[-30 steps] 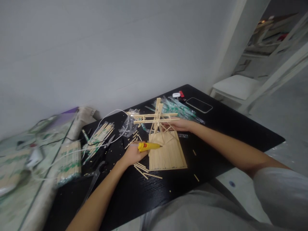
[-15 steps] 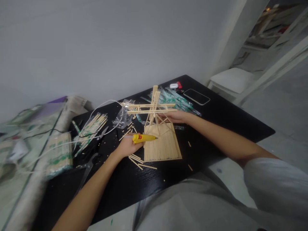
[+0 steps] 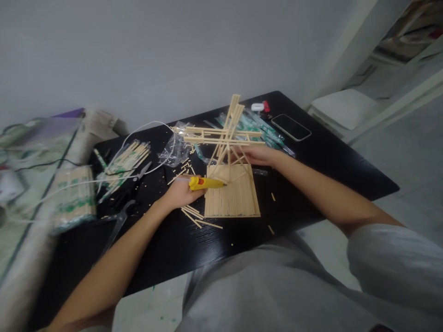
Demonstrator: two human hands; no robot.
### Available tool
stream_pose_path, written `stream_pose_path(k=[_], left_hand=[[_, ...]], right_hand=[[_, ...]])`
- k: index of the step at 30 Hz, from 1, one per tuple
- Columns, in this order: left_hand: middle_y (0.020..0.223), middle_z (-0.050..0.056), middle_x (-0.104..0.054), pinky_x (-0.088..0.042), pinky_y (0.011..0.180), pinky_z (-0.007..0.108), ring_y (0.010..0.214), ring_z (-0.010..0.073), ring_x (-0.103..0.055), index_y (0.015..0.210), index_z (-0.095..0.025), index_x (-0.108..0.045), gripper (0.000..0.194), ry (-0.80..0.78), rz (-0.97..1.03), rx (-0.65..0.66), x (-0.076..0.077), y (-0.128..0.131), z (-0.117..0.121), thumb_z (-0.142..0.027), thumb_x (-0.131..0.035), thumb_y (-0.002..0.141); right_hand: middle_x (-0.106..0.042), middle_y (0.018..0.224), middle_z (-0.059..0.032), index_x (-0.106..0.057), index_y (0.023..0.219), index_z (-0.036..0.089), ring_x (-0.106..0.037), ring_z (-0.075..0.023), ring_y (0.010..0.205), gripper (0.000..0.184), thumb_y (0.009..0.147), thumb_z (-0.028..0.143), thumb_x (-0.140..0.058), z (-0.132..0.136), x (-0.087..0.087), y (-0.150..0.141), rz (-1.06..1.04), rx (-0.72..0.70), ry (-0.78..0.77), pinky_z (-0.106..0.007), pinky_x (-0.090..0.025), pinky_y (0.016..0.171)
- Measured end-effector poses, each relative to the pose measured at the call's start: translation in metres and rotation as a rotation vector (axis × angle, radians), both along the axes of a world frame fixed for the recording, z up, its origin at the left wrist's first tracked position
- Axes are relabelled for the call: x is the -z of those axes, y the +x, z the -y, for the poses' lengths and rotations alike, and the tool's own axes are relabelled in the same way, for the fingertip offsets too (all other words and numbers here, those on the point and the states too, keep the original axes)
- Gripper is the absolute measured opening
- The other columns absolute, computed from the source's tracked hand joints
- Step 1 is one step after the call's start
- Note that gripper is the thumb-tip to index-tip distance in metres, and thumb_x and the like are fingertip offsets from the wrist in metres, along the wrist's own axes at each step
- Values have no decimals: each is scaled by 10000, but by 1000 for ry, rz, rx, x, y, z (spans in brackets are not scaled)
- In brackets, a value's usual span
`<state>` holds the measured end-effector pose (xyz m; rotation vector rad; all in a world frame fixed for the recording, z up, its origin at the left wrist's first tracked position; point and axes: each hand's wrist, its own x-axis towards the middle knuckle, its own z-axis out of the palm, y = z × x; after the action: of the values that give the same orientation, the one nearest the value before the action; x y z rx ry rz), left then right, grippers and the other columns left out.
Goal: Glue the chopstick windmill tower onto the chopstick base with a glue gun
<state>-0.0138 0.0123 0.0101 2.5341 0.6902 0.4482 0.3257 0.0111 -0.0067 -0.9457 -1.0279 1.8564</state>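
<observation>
My left hand [image 3: 182, 191] is closed around a yellow glue gun [image 3: 206, 184]. Its nozzle points right, over the slatted base [image 3: 231, 203] of a windmill model made of pale wooden sticks. Whether the tip touches the sticks cannot be seen. Slanting legs rise from the back of the base to crossed stick blades [image 3: 226, 136]. Behind the legs, my right hand [image 3: 258, 155] reaches in from the right and grips the model, its fingertips partly hidden by sticks. Several loose sticks [image 3: 192, 213] lie left of the base.
On the black table [image 3: 194, 258] lie scissors [image 3: 141, 171], pliers-like tool [image 3: 121, 216], bundled sticks [image 3: 129, 159], a packed stick bundle [image 3: 74, 198], clear plastic [image 3: 175, 147], green-white wrappers [image 3: 266, 131] and a phone [image 3: 291, 127]. A white cord [image 3: 128, 179] crosses the left side.
The view has shifted, so the table sits higher in it. The blades lean slightly more to the right. Both hands keep about the same places at the model.
</observation>
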Motion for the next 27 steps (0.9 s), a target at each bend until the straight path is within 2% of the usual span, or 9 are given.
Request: stream_pose_path(k=[18, 27], left_hand=[[688, -28, -644, -469, 643, 263, 630, 146, -621, 743, -210, -604, 201, 17, 58, 8, -1, 1, 2, -264, -704, 909], [710, -16, -687, -488, 659, 266, 662, 156, -647, 762, -206, -636, 177, -20, 16, -33, -2, 2, 3, -291, -709, 899]], right_hand=[[-816, 988, -100, -781, 1125, 110, -788, -164, 892, 214, 1147, 181, -581, 1, -3, 0, 30, -11, -5, -274, -638, 900], [-821, 1037, -117, -769, 1158, 127, -791, -192, 935, 164, 1132, 235, -648, 2, -3, 2, 31, 2, -9, -329, -638, 959]])
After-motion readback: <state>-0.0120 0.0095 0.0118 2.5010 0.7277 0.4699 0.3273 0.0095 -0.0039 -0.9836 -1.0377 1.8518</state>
